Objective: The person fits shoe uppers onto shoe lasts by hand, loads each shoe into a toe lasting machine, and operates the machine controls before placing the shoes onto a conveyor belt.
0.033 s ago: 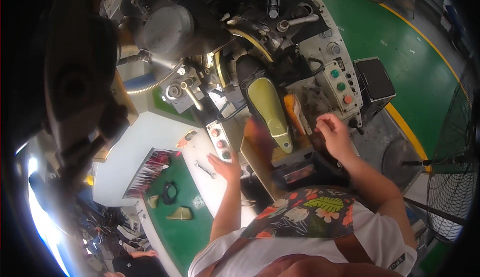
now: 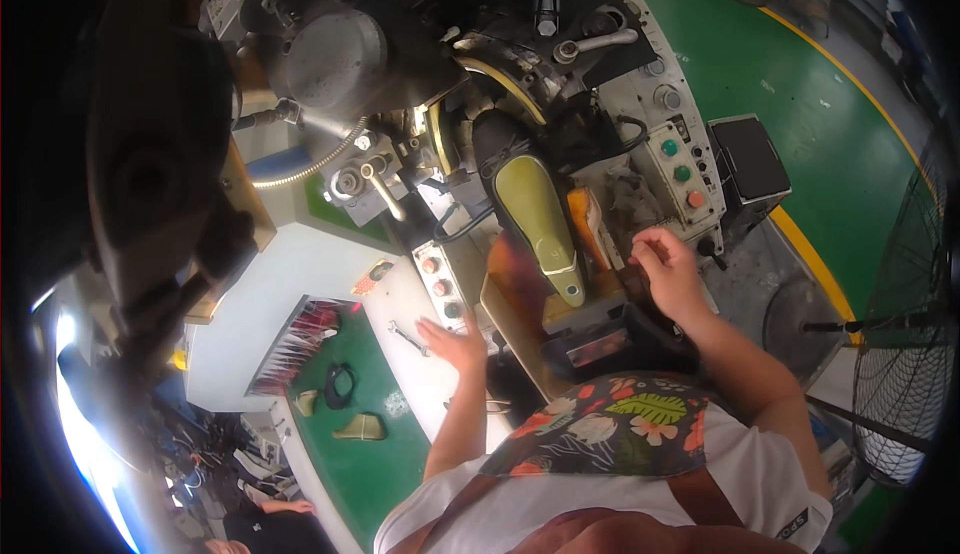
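An olive-green shoe last (image 2: 535, 209), sole up with a black shoe upper (image 2: 500, 139) around its toe end, sits in the middle of the machine. My left hand (image 2: 455, 342) is open, fingers spread, just below a small button panel (image 2: 437, 279) on the left. It holds nothing. To the right of the last, my right hand (image 2: 668, 269) hovers with loosely bent fingers and nothing visible in them. An orange-brown piece (image 2: 588, 219) stands between the last and that hand.
A second button panel (image 2: 685, 174) is on the right. A wrench (image 2: 408, 338) lies on the white surface to the left. Green lasts (image 2: 362, 427) rest on a green surface. A fan (image 2: 900, 404) stands at the right; another person's arm (image 2: 285, 505) shows lower left.
My left hand has drawn slightly down and away from the left button panel, uncovering its lowest button more. My right hand and the last look the same.
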Available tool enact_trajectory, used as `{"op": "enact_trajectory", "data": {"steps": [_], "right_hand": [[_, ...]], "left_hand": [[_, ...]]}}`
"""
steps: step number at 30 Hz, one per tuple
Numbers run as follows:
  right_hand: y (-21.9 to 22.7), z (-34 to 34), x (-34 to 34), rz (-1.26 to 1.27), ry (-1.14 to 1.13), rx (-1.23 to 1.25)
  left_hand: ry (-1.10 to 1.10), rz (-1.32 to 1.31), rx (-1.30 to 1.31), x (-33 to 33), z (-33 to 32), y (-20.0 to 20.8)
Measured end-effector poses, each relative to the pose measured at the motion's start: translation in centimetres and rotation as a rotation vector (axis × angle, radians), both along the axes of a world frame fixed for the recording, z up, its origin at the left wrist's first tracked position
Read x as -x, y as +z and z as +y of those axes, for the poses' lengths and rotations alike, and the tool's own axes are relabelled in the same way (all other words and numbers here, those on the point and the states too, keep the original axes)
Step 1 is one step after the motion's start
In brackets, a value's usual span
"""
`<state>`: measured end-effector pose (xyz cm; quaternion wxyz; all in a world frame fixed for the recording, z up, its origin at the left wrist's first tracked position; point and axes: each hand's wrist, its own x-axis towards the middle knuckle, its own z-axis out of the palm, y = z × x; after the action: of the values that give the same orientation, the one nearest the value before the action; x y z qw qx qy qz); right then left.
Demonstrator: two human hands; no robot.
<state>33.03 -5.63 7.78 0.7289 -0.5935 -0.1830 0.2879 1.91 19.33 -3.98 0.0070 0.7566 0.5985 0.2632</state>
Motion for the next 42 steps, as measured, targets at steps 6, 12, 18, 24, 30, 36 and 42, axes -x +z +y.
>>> {"op": "enact_trajectory", "data": {"steps": [6, 12, 18, 24, 30, 36, 42], "right_hand": [[-0.2, 0.2, 0.1, 0.009, 0.003, -0.067], [0.1, 0.0, -0.2, 0.006, -0.003, -0.067], [0.3, 0.0, -0.2, 0.02, 0.01, -0.04], [0.3, -0.1, -0.4, -0.01, 0.003, -0.03], [0.4, 1.1, -4.0, -0.059, 0.136, 0.11], [-6.6, 4.2, -11.7, -0.789, -0.096, 0.575], [-8.8, 6.2, -15.5, -1.085, -0.176, 0.911]], "left_hand": [[0.024, 0.046, 0.663, 3.7, -10.7, 0.5], [-0.161, -0.064, 0.301, 2.9, -6.1, 1.5], [-0.31, 0.02, 0.133, -3.0, 3.8, 3.2], [-0.214, 0.253, 0.256, -7.1, 8.3, 4.8], [-0.281, 0.124, 0.312, -4.8, 9.4, 4.9], [-0.272, -0.786, 0.42, -5.7, 1.2, 4.4], [-0.299, -0.499, 0.426, -7.2, -7.5, 4.8]]}}
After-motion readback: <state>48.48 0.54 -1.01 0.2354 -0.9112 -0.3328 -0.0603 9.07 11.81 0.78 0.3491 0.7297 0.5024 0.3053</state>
